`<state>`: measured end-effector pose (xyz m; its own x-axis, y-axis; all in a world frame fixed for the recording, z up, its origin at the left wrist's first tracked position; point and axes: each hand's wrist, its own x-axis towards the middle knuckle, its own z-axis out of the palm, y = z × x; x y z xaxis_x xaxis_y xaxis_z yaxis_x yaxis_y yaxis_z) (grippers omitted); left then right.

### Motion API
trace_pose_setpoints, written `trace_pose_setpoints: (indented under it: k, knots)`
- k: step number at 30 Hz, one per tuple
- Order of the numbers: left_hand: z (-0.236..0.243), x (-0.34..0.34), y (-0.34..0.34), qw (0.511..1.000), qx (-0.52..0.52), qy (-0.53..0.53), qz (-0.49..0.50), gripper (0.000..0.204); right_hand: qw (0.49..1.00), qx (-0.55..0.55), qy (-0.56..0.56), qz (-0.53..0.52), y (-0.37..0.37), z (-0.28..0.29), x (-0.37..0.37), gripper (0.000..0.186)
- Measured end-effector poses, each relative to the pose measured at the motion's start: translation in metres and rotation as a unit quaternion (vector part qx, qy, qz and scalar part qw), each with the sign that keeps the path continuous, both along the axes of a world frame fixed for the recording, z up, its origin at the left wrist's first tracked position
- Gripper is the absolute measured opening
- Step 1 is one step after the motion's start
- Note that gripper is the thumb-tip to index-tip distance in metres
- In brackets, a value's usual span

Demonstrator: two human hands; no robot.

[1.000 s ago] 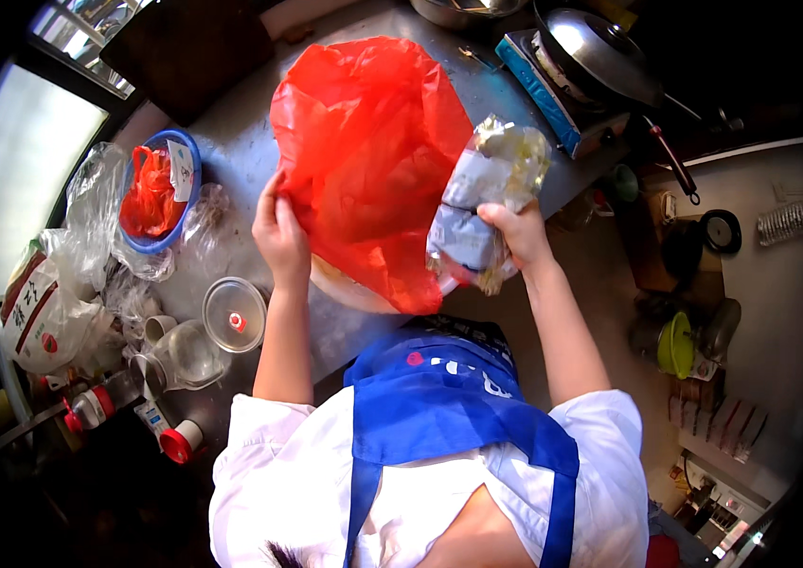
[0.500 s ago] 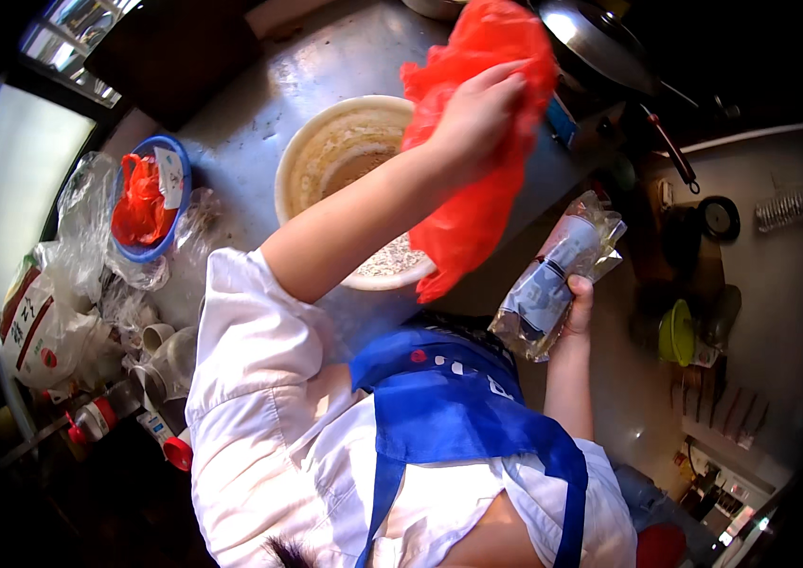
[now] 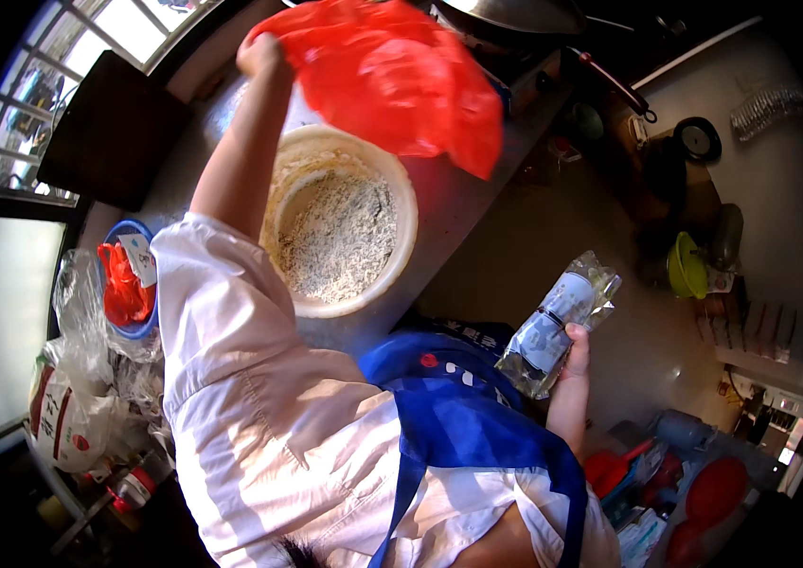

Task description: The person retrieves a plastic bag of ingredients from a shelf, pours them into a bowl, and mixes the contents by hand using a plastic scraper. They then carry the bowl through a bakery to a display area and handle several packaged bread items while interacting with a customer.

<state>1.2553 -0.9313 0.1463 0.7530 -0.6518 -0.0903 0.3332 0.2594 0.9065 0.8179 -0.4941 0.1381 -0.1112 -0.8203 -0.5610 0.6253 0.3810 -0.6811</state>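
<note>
My left hand (image 3: 263, 57) grips one corner of a crumpled red plastic bag (image 3: 392, 71), raised over the far side of a pale round tub (image 3: 403, 218). Inside the tub, now mostly uncovered, is a whitish, speckled powdery or grainy mixture (image 3: 335, 237). My right hand (image 3: 572, 364) is closed on a clear, crinkly wrapped package (image 3: 553, 312) with a pale blue printed middle, held low to the right, out past the edge of the metal worktop (image 3: 435, 218).
A dark board (image 3: 108, 123) leans by the window. A blue basin (image 3: 146, 320) holds red bags, beside plastic bags (image 3: 80, 398). At the back sit a wok lid (image 3: 506, 9) and long-handled utensil (image 3: 610, 80). A green bowl (image 3: 684, 265) and red plastic items (image 3: 714, 492) are at right.
The red bag came off the tub, swung rightward, then toward the back left with my left hand. My right hand moved down and rightward, carrying the package. The view has shifted.
</note>
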Motion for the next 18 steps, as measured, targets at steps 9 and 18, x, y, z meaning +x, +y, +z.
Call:
trace_pose_setpoints:
  k: [9, 18]
  knots:
    - [-0.122, 0.188, 0.134, 0.878, 0.281, -0.351, -0.163, 0.074, 0.999, 0.034, -0.014, -0.013, 0.004, -0.018, -0.010, 0.047]
    - [-0.097, 0.090, 0.355, 0.840, 0.357, 0.141, -0.383, 0.041, 0.997, -0.002, -0.068, 0.039, -0.027, -0.014, 0.008, 0.046]
